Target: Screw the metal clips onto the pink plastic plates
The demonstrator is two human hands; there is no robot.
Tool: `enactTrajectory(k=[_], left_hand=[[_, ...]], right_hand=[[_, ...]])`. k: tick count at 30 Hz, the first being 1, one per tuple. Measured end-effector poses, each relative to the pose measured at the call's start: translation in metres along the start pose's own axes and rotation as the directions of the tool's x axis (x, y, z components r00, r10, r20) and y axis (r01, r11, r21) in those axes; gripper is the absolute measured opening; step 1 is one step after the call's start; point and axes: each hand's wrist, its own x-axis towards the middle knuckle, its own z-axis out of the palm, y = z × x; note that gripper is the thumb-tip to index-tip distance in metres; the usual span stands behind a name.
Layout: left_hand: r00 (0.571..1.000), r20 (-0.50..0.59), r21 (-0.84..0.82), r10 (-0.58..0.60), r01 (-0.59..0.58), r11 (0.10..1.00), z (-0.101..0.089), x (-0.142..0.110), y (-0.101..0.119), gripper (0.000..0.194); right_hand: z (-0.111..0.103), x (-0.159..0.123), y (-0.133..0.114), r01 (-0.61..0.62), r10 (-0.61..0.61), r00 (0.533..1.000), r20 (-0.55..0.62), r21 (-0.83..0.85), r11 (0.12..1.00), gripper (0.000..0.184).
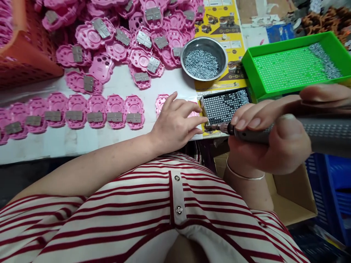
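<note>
A grey electric screwdriver (255, 137) lies in my right hand (274, 135), its fingers wrapped round the body. The bit points left, its tip at the front left corner of a small black screw tray (226, 106) whose holes hold rows of screws. My left hand (177, 122) reaches over the white table with fingers apart, the fingertips close to the tray's left edge and the bit. Beneath and behind that hand, pink plastic parts (161, 103) show partly; the rest of them is hidden. Leftward runs a row of pink parts (115, 106), each with a grey metal plate.
A heap of pink parts (145, 56) covers the back left, beside an orange basket (30, 54). A steel bowl of screws (201, 60) stands behind the tray. To the right is a green tray (290, 69) with screws. Below the table are a cardboard box (296, 193) and blue crates (319, 190).
</note>
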Motion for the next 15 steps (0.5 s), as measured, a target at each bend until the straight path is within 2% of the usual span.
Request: enactTrajectory(k=[3,6,7,8,9,15], left_hand=[[1.0,0.019,-0.003,-0.001,0.001,1.0,0.001,0.003,0.003,0.022],[1.0,-0.01,-0.014,-0.005,0.005,1.0,0.003,0.003,0.002,0.016],[0.999,-0.036,-0.026,0.004,-0.004,1.0,0.005,0.002,0.001,0.016],[0.998,-0.066,-0.041,0.014,-0.016,0.999,0.006,0.001,0.0,0.016],[0.996,-0.091,-0.054,0.02,-0.025,0.998,0.008,0.001,-0.002,0.016],[0.994,-0.106,-0.101,-0.007,-0.003,0.995,0.012,-0.003,-0.007,0.02]], right_hand=[[0.006,-0.001,0.003,0.02,-0.028,0.995,0.093,0.08,0.997,0.013],[0.01,-0.002,-0.008,-0.015,0.002,0.991,0.134,0.098,0.995,0.017],[0.011,-0.003,-0.015,-0.122,0.119,0.989,0.089,0.038,0.992,0.02],[0.012,-0.004,-0.021,-0.277,0.279,0.96,0.041,-0.047,0.96,0.023],[0.013,-0.005,-0.026,-0.33,0.332,0.943,0.018,-0.078,0.941,0.025],[0.015,-0.008,-0.037,-0.341,0.345,0.939,0.017,-0.109,0.934,0.023]])
